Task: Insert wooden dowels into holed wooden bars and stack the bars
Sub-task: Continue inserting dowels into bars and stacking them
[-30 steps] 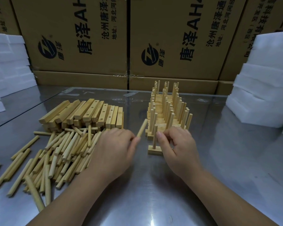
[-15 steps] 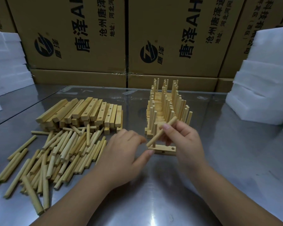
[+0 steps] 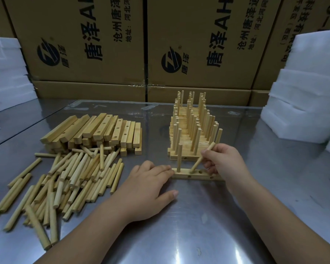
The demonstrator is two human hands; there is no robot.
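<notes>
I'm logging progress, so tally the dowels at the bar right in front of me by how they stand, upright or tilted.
upright dowel in the front bar: 1
tilted dowel, pinched by the right hand, tip at a hole: 1
Total: 2

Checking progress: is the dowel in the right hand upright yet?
Tilted. The dowel leans, lower tip at the bar's second hole, pinched by the right hand.

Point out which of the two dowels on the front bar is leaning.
The right dowel, pinched by the right hand, slants with its tip at the bar's second hole; the left dowel stands upright.
</notes>
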